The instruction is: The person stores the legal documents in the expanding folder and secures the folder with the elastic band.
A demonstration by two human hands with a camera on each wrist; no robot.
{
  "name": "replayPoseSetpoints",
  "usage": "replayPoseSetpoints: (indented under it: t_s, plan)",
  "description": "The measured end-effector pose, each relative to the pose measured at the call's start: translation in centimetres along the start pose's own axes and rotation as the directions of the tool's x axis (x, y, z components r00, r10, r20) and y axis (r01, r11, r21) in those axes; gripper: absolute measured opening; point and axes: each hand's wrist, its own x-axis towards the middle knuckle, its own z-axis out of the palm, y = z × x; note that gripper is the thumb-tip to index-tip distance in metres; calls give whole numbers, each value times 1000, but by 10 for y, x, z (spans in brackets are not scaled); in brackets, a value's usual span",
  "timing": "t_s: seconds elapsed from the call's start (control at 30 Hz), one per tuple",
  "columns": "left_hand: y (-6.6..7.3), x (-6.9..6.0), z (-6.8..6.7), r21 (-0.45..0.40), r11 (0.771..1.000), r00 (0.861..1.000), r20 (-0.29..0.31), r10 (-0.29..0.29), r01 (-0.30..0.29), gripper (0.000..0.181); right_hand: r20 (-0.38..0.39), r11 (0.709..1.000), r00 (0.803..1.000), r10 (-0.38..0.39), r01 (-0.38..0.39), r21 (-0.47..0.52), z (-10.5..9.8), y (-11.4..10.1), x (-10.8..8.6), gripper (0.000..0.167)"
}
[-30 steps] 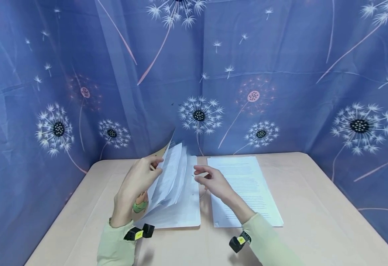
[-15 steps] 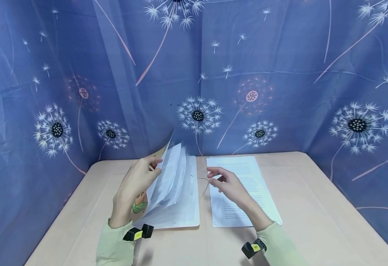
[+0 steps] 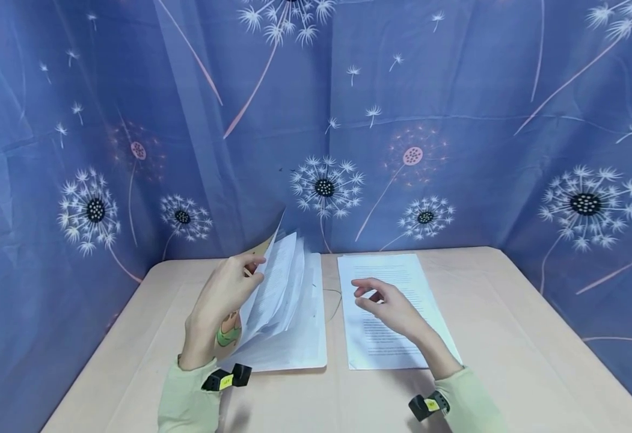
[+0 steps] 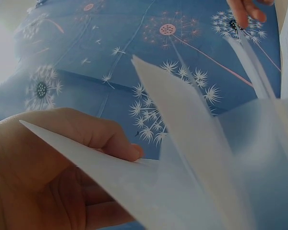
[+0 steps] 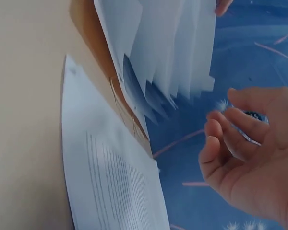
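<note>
An opened paper folder [image 3: 307,356] lies left of centre, with loose printed sheets [image 3: 278,270] fanned upright in it. My left hand [image 3: 223,294] pinches its raised brown front cover [image 3: 260,249] and what lies against it. In the left wrist view the left thumb [image 4: 120,143] rests on a white sheet [image 4: 105,177], with fingers underneath. My right hand [image 3: 388,307] hovers over a stack of printed paper [image 3: 388,273], fingers loosely bent and nothing between them. From the folder's right edge a thin string [image 3: 341,294] trails onto the table.
The paper stack lies right of the folder, a narrow strip of the pale table [image 3: 510,337] between them. A blue dandelion-print curtain [image 3: 456,150] stands close behind the table's far edge. Each wrist wears a small black camera [image 3: 428,405].
My right hand has let go of the string and moved right, away from the folder, to above the paper stack. The string now lies loose. My left hand and the folder have stayed put.
</note>
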Motion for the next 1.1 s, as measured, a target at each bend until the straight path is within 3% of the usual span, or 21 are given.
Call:
replayPoseSetpoints:
  t_s: [0.27,0.53,0.97,1.1]
  plan:
    - [4,0,0,-5,1000,1000,5,5,-5,42,29,996,999,-44,46,-75,-14,10,-1,44]
    - [4,0,3,-14,1000,1000,14,9,-9,42,108,989,992,-66,80,-126,-33,17,-4,41]
    - [1,0,1,-2,1000,1000,18,11,-11,42,44,970,997,-56,65,-236,-66,39,-12,42]
    - [1,-1,0,-2,1000,1000,25,4,-4,43,36,979,998,-47,53,-198,-75,46,-12,42]
